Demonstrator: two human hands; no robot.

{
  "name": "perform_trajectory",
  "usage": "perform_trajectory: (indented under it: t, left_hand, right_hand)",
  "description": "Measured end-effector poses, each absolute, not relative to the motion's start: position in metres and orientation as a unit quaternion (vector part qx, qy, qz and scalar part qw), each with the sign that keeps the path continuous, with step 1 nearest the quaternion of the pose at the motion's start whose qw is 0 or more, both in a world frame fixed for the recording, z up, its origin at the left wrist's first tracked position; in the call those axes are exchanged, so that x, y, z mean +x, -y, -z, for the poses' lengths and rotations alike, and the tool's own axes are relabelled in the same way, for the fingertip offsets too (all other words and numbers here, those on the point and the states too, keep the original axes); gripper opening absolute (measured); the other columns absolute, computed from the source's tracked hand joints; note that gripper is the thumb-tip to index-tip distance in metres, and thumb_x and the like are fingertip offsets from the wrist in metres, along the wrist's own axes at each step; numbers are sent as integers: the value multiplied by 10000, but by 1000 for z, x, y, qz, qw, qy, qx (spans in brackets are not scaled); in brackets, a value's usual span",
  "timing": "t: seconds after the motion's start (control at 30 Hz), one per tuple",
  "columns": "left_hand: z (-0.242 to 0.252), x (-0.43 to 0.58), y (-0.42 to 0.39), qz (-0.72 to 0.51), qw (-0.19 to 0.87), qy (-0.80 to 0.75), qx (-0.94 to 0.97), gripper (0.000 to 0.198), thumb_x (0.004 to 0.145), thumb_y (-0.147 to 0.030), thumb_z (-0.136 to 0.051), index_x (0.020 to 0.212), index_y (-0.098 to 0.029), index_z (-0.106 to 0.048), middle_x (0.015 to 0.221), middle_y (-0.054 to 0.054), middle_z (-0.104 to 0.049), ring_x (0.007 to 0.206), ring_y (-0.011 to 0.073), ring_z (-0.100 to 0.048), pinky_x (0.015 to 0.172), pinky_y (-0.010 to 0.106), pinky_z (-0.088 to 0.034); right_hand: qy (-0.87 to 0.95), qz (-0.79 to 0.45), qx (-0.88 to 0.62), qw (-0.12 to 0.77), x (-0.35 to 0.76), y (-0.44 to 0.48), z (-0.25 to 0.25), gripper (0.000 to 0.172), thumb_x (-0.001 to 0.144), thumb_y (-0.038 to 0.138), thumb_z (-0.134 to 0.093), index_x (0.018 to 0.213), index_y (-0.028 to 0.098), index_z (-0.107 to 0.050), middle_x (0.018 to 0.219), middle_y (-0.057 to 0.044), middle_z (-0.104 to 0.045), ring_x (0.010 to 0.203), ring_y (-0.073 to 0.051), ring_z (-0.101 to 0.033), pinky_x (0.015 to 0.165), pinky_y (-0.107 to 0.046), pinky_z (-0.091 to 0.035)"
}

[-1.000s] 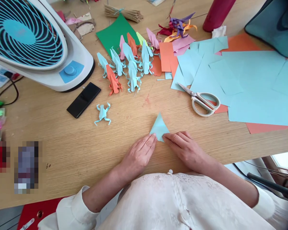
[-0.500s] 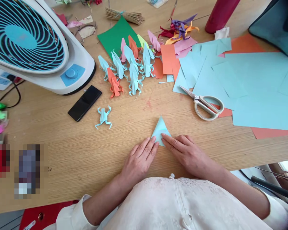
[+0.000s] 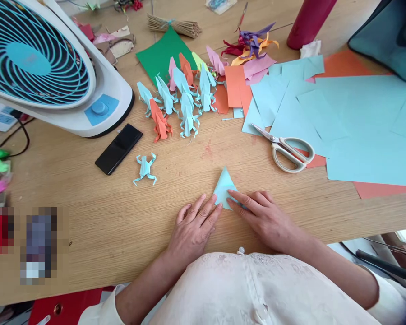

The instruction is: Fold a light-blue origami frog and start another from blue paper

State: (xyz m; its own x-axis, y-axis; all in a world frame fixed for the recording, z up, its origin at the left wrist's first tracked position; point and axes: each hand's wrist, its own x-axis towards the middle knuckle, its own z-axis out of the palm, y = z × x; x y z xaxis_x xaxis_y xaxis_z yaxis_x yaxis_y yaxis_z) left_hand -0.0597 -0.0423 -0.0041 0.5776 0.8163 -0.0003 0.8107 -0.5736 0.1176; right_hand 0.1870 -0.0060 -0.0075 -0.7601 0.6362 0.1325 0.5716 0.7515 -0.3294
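Observation:
A small light-blue folded paper (image 3: 225,184), pointed at its far end, lies on the wooden table in front of me. My left hand (image 3: 194,223) lies flat at its left edge, fingers stretched out and fingertips touching the paper. From the other side, my right hand (image 3: 265,216) rests its outstretched index and middle fingers on the paper's right part. The near edge of the paper is partly hidden by my fingers. A finished light-blue origami frog (image 3: 145,169) lies to the left, away from both hands.
Several folded paper frogs (image 3: 187,115) stand behind the work spot. Scissors (image 3: 286,148) lie at right on light-blue sheets (image 3: 365,135). A black phone (image 3: 118,149) and a white-and-blue fan (image 3: 115,97) are at left. A dark red bottle (image 3: 309,22) stands at the back.
My left hand's fingers have spread slightly and shifted a little left along the paper's edge. My right hand stays on the paper. The whole view has shifted slightly.

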Motion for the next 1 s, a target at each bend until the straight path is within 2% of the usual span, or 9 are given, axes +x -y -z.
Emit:
perform_trajectory:
  t: [0.17,0.3,0.47,0.67,0.87,0.93,1.0]
  left_hand:
    - [1,-61,43,-10,66,-456,887,500,981,-342,-426,1470,-241,-408,1535,64,-407,1420,254,-337,1058,429,-288]
    - [2,-57,45,-12,46,-465,884,563,979,-494,-375,1471,-223,-411,1531,70,-410,1411,266,-341,1065,444,-270]
    - [0,-50,45,-34,22,-471,881,702,942,-642,-291,1459,-190,-434,1487,102,-471,1370,287,-395,1126,474,-176]
    - [-7,-46,39,-71,31,-463,883,630,966,-606,-283,1284,-161,-598,1422,128,-543,1324,289,-460,1152,516,-66]
    - [-16,-42,34,-85,32,-462,882,516,980,-551,-340,1126,-179,-666,1365,117,-598,1282,287,-512,1156,525,-67]
    - [-20,-40,30,-88,31,-464,881,494,979,-535,-365,1130,-170,-661,1331,121,-624,1266,281,-531,1163,519,-66]
    - [-21,-37,26,-95,24,-457,884,457,989,-478,-394,1227,-156,-613,1346,125,-612,1285,268,-519,1175,506,-68]
  right_hand:
    - [922,-133,-343,120,188,8,11,444,968,122,-420,1406,105,-489,1507,-145,-436,1041,-267,-496,882,-438,-396]
    - [921,-125,-348,120,187,8,12,427,971,147,-439,1391,105,-505,1506,-127,-445,1025,-266,-482,873,-435,-385]
    - [920,-120,-351,126,186,7,13,459,964,147,-450,1413,52,-461,1486,-134,-470,1001,-255,-470,848,-411,-384]
    - [923,-108,-347,129,188,6,15,445,968,148,-447,1402,54,-473,1475,-133,-483,981,-252,-472,823,-406,-380]
    - [929,-91,-339,116,189,5,13,447,960,157,-463,1396,61,-484,1472,-133,-487,978,-261,-475,823,-420,-387]
    - [932,-79,-336,111,188,5,12,444,951,146,-466,1386,64,-497,1464,-136,-495,965,-265,-478,819,-426,-389]
    - [933,-71,-334,108,187,4,10,440,945,134,-465,1378,69,-509,1459,-136,-501,961,-269,-484,815,-428,-391]
